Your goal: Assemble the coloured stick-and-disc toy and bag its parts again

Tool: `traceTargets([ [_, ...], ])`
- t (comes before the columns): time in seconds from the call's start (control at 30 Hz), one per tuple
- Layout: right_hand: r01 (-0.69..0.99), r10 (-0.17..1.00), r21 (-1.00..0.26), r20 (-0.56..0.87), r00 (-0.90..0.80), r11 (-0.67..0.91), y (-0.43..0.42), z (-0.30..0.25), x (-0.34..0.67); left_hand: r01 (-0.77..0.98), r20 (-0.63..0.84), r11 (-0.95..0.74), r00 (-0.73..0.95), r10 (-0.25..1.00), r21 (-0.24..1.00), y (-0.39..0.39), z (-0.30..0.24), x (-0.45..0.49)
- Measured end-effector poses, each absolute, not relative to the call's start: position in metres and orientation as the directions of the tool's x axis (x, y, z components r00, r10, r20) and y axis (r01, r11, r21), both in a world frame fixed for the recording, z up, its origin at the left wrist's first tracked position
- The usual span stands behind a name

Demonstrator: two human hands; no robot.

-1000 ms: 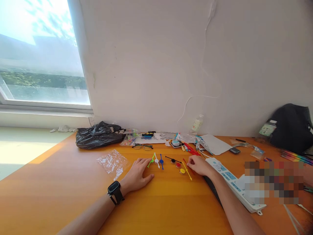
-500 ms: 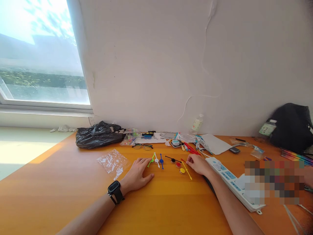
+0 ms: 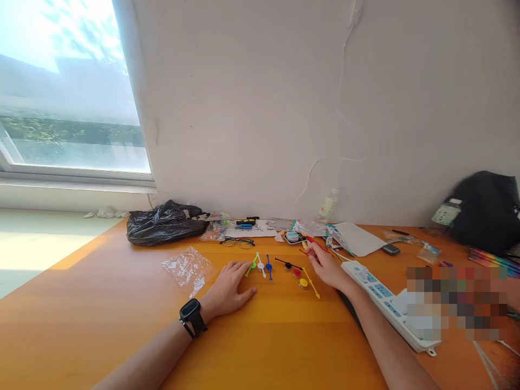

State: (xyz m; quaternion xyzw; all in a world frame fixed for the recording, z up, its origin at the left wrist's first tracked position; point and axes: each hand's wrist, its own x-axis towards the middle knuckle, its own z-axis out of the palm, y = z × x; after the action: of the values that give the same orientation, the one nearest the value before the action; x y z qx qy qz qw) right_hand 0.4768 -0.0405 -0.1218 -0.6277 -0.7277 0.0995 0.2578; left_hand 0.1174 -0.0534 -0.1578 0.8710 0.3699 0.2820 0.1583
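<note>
Small coloured plastic sticks with round ends lie in a row on the orange table (image 3: 122, 325): a green stick (image 3: 251, 267), a white stick (image 3: 260, 266), a blue stick (image 3: 268, 266), a black stick (image 3: 286, 264) and a yellow stick (image 3: 309, 282). My left hand (image 3: 228, 287) lies flat with fingers spread beside the green stick; a black watch (image 3: 192, 316) is on its wrist. My right hand (image 3: 325, 265) is raised a little, its fingers pinched on a thin red stick (image 3: 304, 252) near the red parts behind.
A clear plastic bag (image 3: 187, 268) lies left of my left hand. A black bag (image 3: 162, 226), glasses (image 3: 238, 242), papers (image 3: 357, 238) and a small bottle (image 3: 327, 206) line the wall. A white power strip (image 3: 385, 303) runs along my right forearm. A dark backpack (image 3: 483, 211) is far right.
My right hand has lifted from beside the yellow stick and moved back toward the wall, with a thin red stick now in its fingers. The left hand has stayed put.
</note>
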Motion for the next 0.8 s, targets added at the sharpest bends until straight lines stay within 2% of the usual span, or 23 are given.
traceTargets([
  [0.1, 0.789, 0.968, -0.563, 0.183, -0.171, 0.246, -0.048, -0.119, 0.462, 0.547, 0.382, -0.682, 0.569, 0.729, 0.486, -0.053, -0.158, 0.117],
  [0.23, 0.830, 0.973, -0.513, 0.054, -0.224, 0.219, -0.056, -0.117, 0.448, 0.546, 0.390, -0.686, 0.567, 0.725, 0.481, -0.052, -0.160, 0.117],
  [0.53, 0.902, 0.980, -0.383, 0.085, -0.180, 0.199, -0.059, -0.112, 0.442, 0.536, 0.419, -0.672, 0.527, 0.740, 0.511, -0.055, -0.157, 0.118],
  [0.7, 0.913, 0.987, -0.376, 0.057, -0.150, 0.161, -0.057, -0.115, 0.445, 0.471, 0.431, -0.708, 0.570, 0.699, 0.526, -0.056, -0.153, 0.118],
  [0.8, 0.911, 0.983, -0.372, 0.096, -0.154, 0.179, -0.059, -0.112, 0.441, 0.462, 0.454, -0.706, 0.547, 0.703, 0.537, -0.057, -0.151, 0.118],
])
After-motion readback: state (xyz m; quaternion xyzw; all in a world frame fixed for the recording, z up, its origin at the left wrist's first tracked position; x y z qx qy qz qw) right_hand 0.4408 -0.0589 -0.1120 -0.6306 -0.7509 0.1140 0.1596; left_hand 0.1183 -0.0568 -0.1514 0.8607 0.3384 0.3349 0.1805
